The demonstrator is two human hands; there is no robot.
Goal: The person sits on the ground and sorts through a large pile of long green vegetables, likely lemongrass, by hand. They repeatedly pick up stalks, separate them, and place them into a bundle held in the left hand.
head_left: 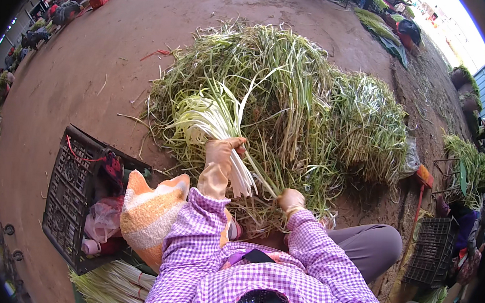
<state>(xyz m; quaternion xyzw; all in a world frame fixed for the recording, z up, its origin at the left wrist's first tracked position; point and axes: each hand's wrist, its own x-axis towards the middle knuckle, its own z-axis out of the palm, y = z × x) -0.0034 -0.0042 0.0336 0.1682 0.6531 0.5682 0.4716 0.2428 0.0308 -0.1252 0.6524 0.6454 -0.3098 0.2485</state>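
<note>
My left hand (224, 150), in a tan glove, is closed around a bundle of pale garlic chives or similar long stalks (215, 121). Their white ends stick out below the fist and their yellow-green leaves fan out above it. My right hand (291, 200), also gloved, grips the lower end of a greener stalk (262, 172) that slants up to the bundle. Beneath and beyond both hands lies a large heap of green and dried stalks and leaves (290, 99).
A black plastic crate (69, 197) with bags stands at the left, beside an orange-striped towel (150, 212). Tied bundles of pale stalks (114, 285) lie at lower left. Right are a red-handled tool (422, 189) and another black crate (430, 250). People and more greens line the edges.
</note>
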